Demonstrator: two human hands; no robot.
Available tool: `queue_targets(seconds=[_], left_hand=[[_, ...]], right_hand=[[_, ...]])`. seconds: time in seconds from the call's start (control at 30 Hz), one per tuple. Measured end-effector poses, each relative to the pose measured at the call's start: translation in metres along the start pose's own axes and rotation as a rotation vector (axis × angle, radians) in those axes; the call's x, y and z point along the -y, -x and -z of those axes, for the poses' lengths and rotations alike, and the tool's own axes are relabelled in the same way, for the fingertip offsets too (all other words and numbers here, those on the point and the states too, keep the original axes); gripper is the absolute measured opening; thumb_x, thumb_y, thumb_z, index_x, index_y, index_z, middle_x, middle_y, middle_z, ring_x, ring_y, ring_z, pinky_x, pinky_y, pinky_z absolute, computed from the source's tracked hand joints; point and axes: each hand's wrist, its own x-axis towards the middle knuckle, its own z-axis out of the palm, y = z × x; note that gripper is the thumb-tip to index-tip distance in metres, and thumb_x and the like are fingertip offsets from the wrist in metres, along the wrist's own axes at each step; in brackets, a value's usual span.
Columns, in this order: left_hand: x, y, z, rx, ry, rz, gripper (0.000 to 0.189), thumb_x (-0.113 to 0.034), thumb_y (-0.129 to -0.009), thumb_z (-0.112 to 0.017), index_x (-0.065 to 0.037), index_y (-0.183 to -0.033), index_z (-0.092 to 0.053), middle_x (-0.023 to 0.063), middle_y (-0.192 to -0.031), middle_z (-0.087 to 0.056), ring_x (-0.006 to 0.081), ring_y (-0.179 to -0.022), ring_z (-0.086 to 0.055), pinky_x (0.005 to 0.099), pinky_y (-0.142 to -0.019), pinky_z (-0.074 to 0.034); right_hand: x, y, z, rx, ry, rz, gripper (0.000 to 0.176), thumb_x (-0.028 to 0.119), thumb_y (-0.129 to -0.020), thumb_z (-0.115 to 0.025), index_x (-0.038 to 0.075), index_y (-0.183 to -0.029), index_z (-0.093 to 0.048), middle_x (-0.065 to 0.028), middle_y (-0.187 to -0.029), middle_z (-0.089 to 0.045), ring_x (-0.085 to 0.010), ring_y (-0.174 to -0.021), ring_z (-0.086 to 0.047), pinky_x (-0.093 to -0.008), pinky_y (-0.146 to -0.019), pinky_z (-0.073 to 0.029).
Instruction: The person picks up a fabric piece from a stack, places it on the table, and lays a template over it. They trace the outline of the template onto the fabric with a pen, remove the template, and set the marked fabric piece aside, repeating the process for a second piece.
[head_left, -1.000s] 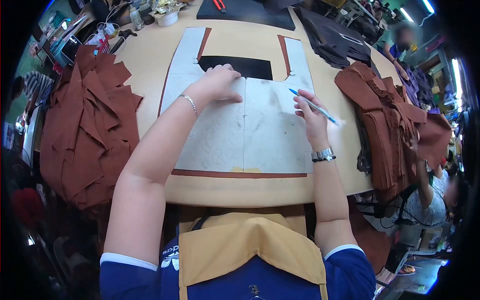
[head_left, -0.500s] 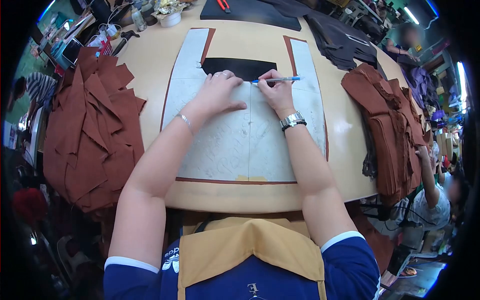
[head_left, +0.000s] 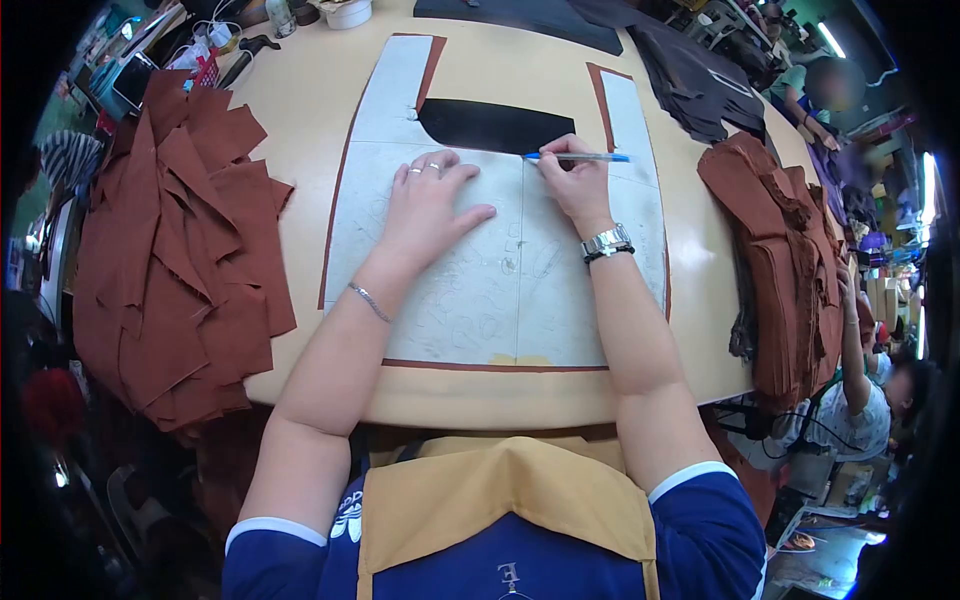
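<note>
A pale paper pattern [head_left: 455,310], covered in faint handwriting and ruled lines, lies over rust-brown fabric [head_left: 430,70] that shows as a thin border. My left hand [head_left: 430,195] rests on the pattern's upper left with fingers and thumb spread. In my right hand [head_left: 577,185] is a blue pen [head_left: 600,156], pinched between thumb and fingers. Its tip meets the pattern's top edge near the vertical centre line. A black piece [head_left: 500,122] sits in the neckline curve just beyond both hands.
Cut brown fabric pieces [head_left: 180,250] are heaped at the table's left. Another brown stack [head_left: 780,270] stands at the right, with dark fabric [head_left: 690,80] behind it. A dark board [head_left: 520,22] lies at the far edge. Co-workers sit on the right.
My left hand has shifted slightly away from the pen, and its fingers have spread. The pen tip stays near the centre line. The whole view has shifted a little.
</note>
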Motion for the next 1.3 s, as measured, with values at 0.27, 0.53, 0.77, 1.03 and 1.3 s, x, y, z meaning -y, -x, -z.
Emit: queue_targets(seconds=[0.27, 0.53, 0.77, 1.03, 1.3], left_hand=[[0.0, -0.001, 0.004, 0.079, -0.09, 0.18, 0.083, -0.061, -0.069, -0.073, -0.012, -0.133, -0.052, 0.0177, -0.141, -0.042, 0.0344, -0.136, -0.033, 0.057, -0.11, -0.023], [0.004, -0.004, 0.006, 0.195, -0.137, 0.285, 0.105, -0.078, -0.062, -0.065, -0.013, -0.142, -0.042, 0.0214, -0.153, -0.026, 0.0366, -0.145, -0.016, 0.0642, -0.112, -0.012], [0.003, -0.007, 0.01, 0.2, -0.14, 0.291, 0.114, -0.078, -0.061, -0.066, -0.009, -0.146, -0.033, 0.0218, -0.151, -0.027, 0.0377, -0.144, -0.018, 0.0656, -0.111, -0.012], [0.002, -0.007, 0.006, 0.185, -0.158, 0.297, 0.114, -0.078, -0.061, -0.066, -0.009, -0.146, -0.032, 0.0215, -0.151, -0.029, 0.0377, -0.143, -0.02, 0.0664, -0.11, -0.012], [0.001, -0.006, 0.005, 0.185, -0.179, 0.272, 0.102, -0.075, -0.064, -0.067, -0.012, -0.142, -0.042, 0.0219, -0.152, -0.028, 0.0369, -0.143, -0.02, 0.0656, -0.11, -0.013]], right_hand=[[-0.002, -0.006, 0.001, -0.004, -0.235, -0.207, 0.01, 0.01, -0.086, -0.063, 0.001, -0.091, -0.066, -0.003, -0.073, -0.066, -0.0063, -0.063, -0.059, -0.0207, -0.055, -0.046], [0.022, -0.043, -0.078, 0.076, -0.301, -0.103, 0.015, 0.015, -0.085, -0.065, 0.0, -0.088, -0.067, -0.0047, -0.072, -0.068, -0.0071, -0.063, -0.06, -0.0224, -0.057, -0.048], [0.035, -0.056, -0.121, 0.161, -0.066, -0.011, 0.017, 0.018, -0.078, -0.065, 0.002, -0.084, -0.066, -0.01, -0.069, -0.068, -0.0154, -0.062, -0.065, -0.0293, -0.061, -0.052], [0.035, -0.055, -0.122, 0.18, -0.054, 0.038, 0.019, 0.019, -0.077, -0.066, 0.002, -0.084, -0.067, -0.012, -0.068, -0.068, -0.0179, -0.061, -0.066, -0.0301, -0.06, -0.052], [0.029, -0.055, -0.109, 0.134, -0.268, -0.062, 0.016, 0.017, -0.078, -0.065, 0.001, -0.082, -0.064, -0.007, -0.067, -0.065, -0.0125, -0.061, -0.061, -0.0287, -0.058, -0.049]])
